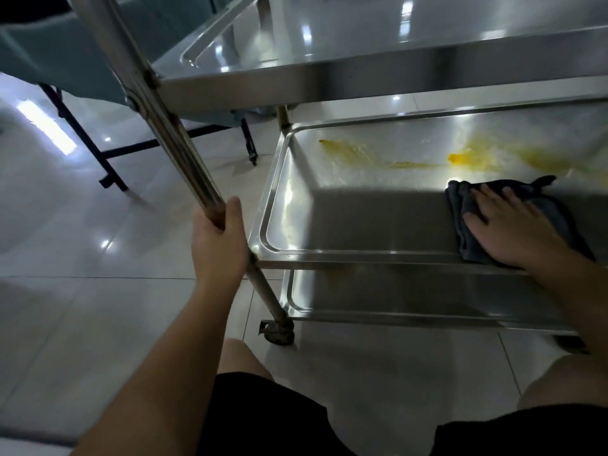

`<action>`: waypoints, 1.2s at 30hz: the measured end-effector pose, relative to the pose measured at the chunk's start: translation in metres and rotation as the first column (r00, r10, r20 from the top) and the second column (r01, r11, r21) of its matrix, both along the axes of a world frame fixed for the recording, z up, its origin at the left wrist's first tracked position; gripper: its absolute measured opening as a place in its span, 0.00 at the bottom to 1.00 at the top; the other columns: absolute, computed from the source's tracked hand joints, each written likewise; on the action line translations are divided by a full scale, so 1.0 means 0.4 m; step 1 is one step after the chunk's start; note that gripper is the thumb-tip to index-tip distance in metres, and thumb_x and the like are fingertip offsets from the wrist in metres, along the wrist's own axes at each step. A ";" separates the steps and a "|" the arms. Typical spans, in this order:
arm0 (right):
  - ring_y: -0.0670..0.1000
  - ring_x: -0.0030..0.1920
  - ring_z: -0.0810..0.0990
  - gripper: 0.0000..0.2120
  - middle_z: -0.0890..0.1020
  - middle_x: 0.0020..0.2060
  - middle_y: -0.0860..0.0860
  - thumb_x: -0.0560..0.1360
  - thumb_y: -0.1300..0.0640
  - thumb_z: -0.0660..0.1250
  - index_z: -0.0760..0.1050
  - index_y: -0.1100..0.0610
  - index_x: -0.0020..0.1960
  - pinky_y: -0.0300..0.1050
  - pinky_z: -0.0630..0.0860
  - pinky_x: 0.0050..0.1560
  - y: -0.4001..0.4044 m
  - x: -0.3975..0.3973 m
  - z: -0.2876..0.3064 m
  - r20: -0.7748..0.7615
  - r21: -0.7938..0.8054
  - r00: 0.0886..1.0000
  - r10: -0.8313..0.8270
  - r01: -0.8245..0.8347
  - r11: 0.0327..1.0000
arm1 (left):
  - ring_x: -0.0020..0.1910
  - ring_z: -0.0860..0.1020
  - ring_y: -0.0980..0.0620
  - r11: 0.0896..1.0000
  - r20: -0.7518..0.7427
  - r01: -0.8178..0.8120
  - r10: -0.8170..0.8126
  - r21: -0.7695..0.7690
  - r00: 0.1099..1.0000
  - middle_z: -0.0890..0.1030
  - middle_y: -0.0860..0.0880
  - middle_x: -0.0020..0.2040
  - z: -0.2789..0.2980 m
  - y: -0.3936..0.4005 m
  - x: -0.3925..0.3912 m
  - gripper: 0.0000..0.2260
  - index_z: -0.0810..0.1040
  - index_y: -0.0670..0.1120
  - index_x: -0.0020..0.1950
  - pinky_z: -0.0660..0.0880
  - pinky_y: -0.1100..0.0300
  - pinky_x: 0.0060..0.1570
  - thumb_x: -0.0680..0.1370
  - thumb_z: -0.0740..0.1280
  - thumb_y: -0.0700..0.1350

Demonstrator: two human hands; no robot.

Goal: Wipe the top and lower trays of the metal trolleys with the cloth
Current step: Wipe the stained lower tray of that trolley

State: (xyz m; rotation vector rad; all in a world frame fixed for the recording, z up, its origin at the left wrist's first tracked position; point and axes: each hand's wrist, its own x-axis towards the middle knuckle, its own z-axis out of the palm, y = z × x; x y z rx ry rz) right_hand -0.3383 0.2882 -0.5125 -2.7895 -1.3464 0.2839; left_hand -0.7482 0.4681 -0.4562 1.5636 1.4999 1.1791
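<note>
A steel trolley stands in front of me with a top tray, a middle tray and a lower tray. Yellow smears streak the far half of the middle tray. My right hand lies flat with spread fingers on a dark folded cloth, pressing it onto the middle tray's near right part. My left hand grips the trolley's near left leg just above the middle tray's corner.
A caster wheel sits under the near left leg on the glossy tiled floor. A dark-framed piece of furniture with blue covering stands behind on the left. My knees in black shorts are low in view.
</note>
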 end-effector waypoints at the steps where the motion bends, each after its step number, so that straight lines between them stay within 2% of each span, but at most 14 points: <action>1: 0.52 0.83 0.47 0.34 0.47 0.84 0.42 0.81 0.34 0.40 0.46 0.46 0.84 0.58 0.48 0.80 0.000 0.002 -0.002 -0.001 0.002 1.000 0.002 -0.002 1.000 | 0.45 0.81 0.58 0.999 -0.030 -0.001 0.000 -0.043 1.000 0.81 0.50 0.47 -0.028 -0.024 -0.002 0.15 0.73 0.57 0.54 0.81 0.44 0.50 0.79 0.62 0.67; 3: 0.52 0.83 0.46 0.35 0.46 0.84 0.41 0.80 0.33 0.38 0.45 0.45 0.84 0.58 0.47 0.80 0.001 0.005 -0.004 -0.006 0.006 1.000 0.005 -0.005 1.000 | 0.56 0.78 0.48 0.996 -0.128 -0.042 0.032 -0.077 0.991 0.75 0.49 0.57 -0.085 -0.082 -0.001 0.15 0.72 0.56 0.61 0.78 0.39 0.60 0.80 0.65 0.62; 4: 0.52 0.83 0.45 0.35 0.46 0.84 0.41 0.80 0.33 0.38 0.45 0.45 0.84 0.58 0.47 0.80 0.000 0.005 -0.007 -0.008 0.007 1.000 0.007 -0.007 1.000 | 0.58 0.77 0.44 0.992 -0.129 -0.091 0.080 -0.087 0.988 0.71 0.48 0.61 -0.111 -0.113 0.003 0.17 0.70 0.53 0.65 0.77 0.38 0.62 0.80 0.67 0.58; 6: 0.52 0.83 0.45 0.35 0.45 0.84 0.41 0.80 0.34 0.38 0.44 0.45 0.84 0.58 0.46 0.81 -0.001 0.008 -0.011 -0.009 0.015 1.000 0.008 -0.008 1.000 | 0.52 0.78 0.45 0.984 0.017 -0.139 0.142 -0.108 0.990 0.69 0.48 0.59 -0.143 -0.172 0.030 0.17 0.67 0.51 0.64 0.79 0.37 0.57 0.80 0.69 0.49; 8: 0.52 0.83 0.45 0.35 0.45 0.84 0.41 0.80 0.34 0.38 0.44 0.45 0.84 0.58 0.46 0.81 0.000 0.008 -0.011 -0.008 0.020 1.000 0.010 -0.010 1.000 | 0.44 0.77 0.52 0.996 0.090 -0.068 0.073 -0.057 0.993 0.72 0.50 0.54 -0.151 -0.230 0.080 0.15 0.67 0.58 0.60 0.81 0.43 0.50 0.78 0.68 0.46; 10: 0.52 0.83 0.45 0.34 0.45 0.84 0.41 0.80 0.35 0.38 0.44 0.45 0.84 0.58 0.46 0.81 0.002 0.007 -0.012 -0.009 0.026 1.000 0.013 -0.013 1.000 | 0.43 0.77 0.56 0.995 0.036 0.087 -0.089 0.049 0.995 0.74 0.56 0.50 -0.140 -0.275 0.147 0.14 0.66 0.65 0.55 0.79 0.55 0.41 0.76 0.67 0.50; 12: 0.52 0.83 0.45 0.35 0.45 0.84 0.41 0.80 0.35 0.38 0.44 0.45 0.84 0.57 0.46 0.81 0.002 0.009 -0.016 -0.012 0.040 1.000 0.013 -0.012 0.999 | 0.46 0.77 0.58 0.945 -0.107 0.298 -0.285 0.133 0.953 0.73 0.58 0.50 -0.121 -0.295 0.223 0.15 0.66 0.66 0.53 0.77 0.61 0.40 0.78 0.70 0.49; 14: 0.52 0.83 0.44 0.35 0.45 0.84 0.41 0.80 0.35 0.38 0.44 0.45 0.84 0.57 0.45 0.81 0.002 0.011 -0.021 -0.004 0.042 1.000 0.024 -0.024 0.999 | 0.52 0.75 0.62 0.871 -0.287 0.459 -0.401 0.174 0.870 0.74 0.58 0.56 -0.113 -0.291 0.295 0.14 0.70 0.61 0.62 0.76 0.64 0.47 0.80 0.71 0.48; 15: 0.52 0.83 0.44 0.35 0.45 0.84 0.42 0.79 0.35 0.38 0.44 0.45 0.84 0.58 0.45 0.81 0.003 0.013 -0.023 -0.004 0.040 1.000 0.029 -0.029 0.999 | 0.55 0.75 0.61 0.845 -0.353 0.509 -0.431 0.166 0.831 0.74 0.57 0.60 -0.110 -0.282 0.331 0.14 0.72 0.57 0.65 0.76 0.62 0.52 0.81 0.70 0.49; 18: 0.52 0.83 0.43 0.35 0.44 0.84 0.42 0.80 0.35 0.38 0.44 0.46 0.84 0.57 0.43 0.81 0.000 0.017 -0.025 -0.010 0.044 0.999 0.030 -0.030 0.999 | 0.66 0.73 0.52 0.783 -0.497 0.612 -0.489 0.112 0.717 0.74 0.54 0.68 -0.099 -0.260 0.428 0.18 0.73 0.52 0.72 0.72 0.53 0.66 0.82 0.66 0.50; 25: 0.53 0.83 0.41 0.33 0.43 0.84 0.43 0.83 0.37 0.40 0.43 0.47 0.85 0.57 0.43 0.82 -0.007 0.011 -0.022 0.004 0.043 0.999 0.053 -0.053 0.998 | 0.78 0.66 0.46 0.774 -0.733 0.630 -0.467 -0.068 0.495 0.72 0.48 0.77 -0.130 -0.199 0.585 0.22 0.70 0.50 0.77 0.62 0.46 0.76 0.86 0.56 0.57; 30: 0.53 0.83 0.40 0.33 0.43 0.84 0.43 0.83 0.36 0.40 0.43 0.47 0.85 0.57 0.42 0.81 -0.012 0.018 -0.017 -0.017 0.047 0.996 0.088 -0.087 0.995 | 0.85 0.48 0.50 0.745 -0.758 0.642 -0.522 -0.182 0.391 0.54 0.51 0.87 -0.162 -0.195 0.673 0.29 0.57 0.51 0.86 0.47 0.51 0.81 0.86 0.48 0.60; 32: 0.52 0.83 0.40 0.33 0.43 0.84 0.42 0.83 0.36 0.41 0.43 0.46 0.85 0.56 0.41 0.81 -0.018 0.026 -0.013 -0.035 0.060 0.993 0.111 -0.108 0.992 | 0.85 0.46 0.53 0.737 -0.773 0.651 -0.516 -0.181 0.369 0.51 0.53 0.87 -0.184 -0.202 0.675 0.32 0.53 0.52 0.87 0.43 0.52 0.81 0.84 0.45 0.63; 36: 0.49 0.83 0.41 0.33 0.44 0.83 0.40 0.82 0.36 0.41 0.44 0.44 0.84 0.54 0.42 0.81 -0.062 0.072 -0.008 -0.053 0.075 0.980 0.191 -0.186 0.980 | 0.85 0.48 0.55 0.752 -0.788 0.642 -0.481 -0.146 0.385 0.52 0.55 0.87 -0.203 -0.190 0.669 0.34 0.54 0.54 0.86 0.43 0.54 0.80 0.82 0.44 0.66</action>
